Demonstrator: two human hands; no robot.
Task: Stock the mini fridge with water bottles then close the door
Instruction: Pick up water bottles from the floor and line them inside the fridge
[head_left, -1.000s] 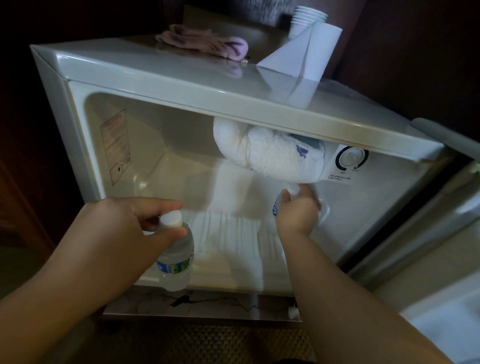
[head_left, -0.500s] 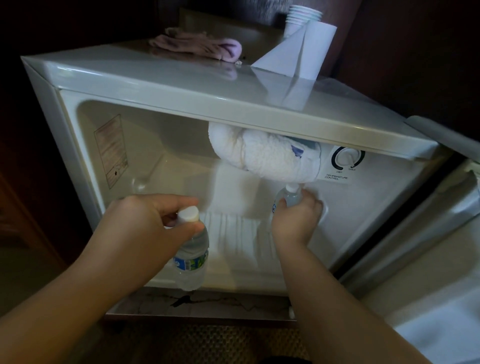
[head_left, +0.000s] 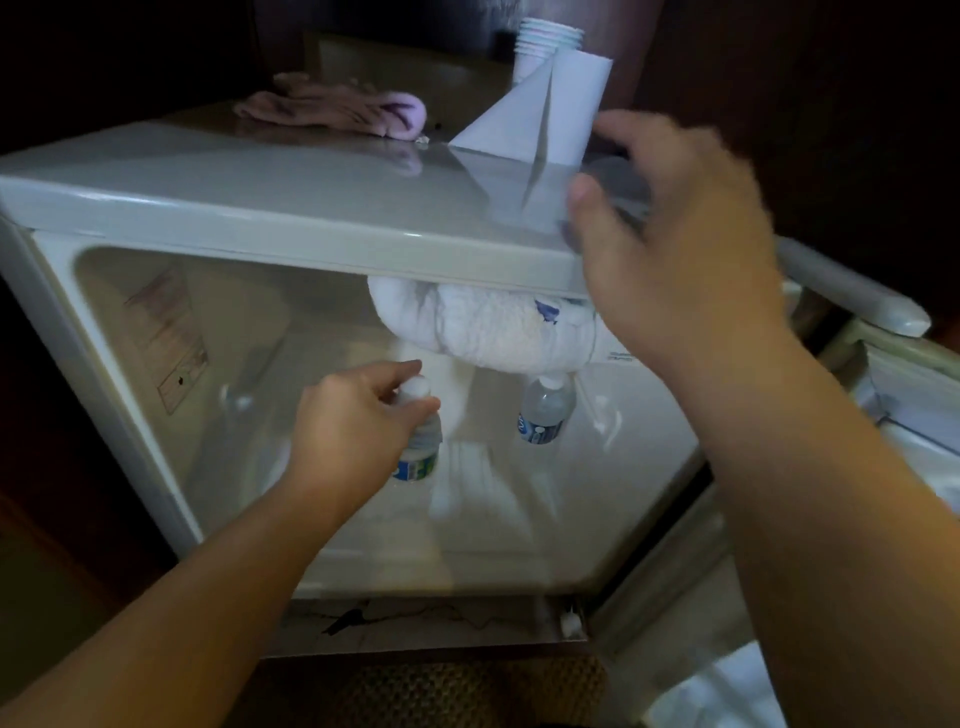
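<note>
**Bottle handling: grip at shoulder, set upright**

Left hand (head_left: 358, 421) curled round bottle (head_left: 418, 452) at neck and shoulder, cap poking out above fingers; bottle inside fridge (head_left: 291, 228), low over floor, contact with floor not clear. Second bottle (head_left: 545, 415) already standing further back right, under frosted freezer box (head_left: 483, 332). Right hand (head_left: 670, 249) up near fridge top edge, blurred, fingers spread loose, holding nothing.

Small and full, so probably some heft but easy one-handed. Thin clear plastic: likely flexes if squeezed mid-body, label band possibly slick. Best held at shoulder or cap ring, where stiffest. Narrow base, so should be set square before release. Door (head_left: 852, 296) open at right, not yet closed.
</note>
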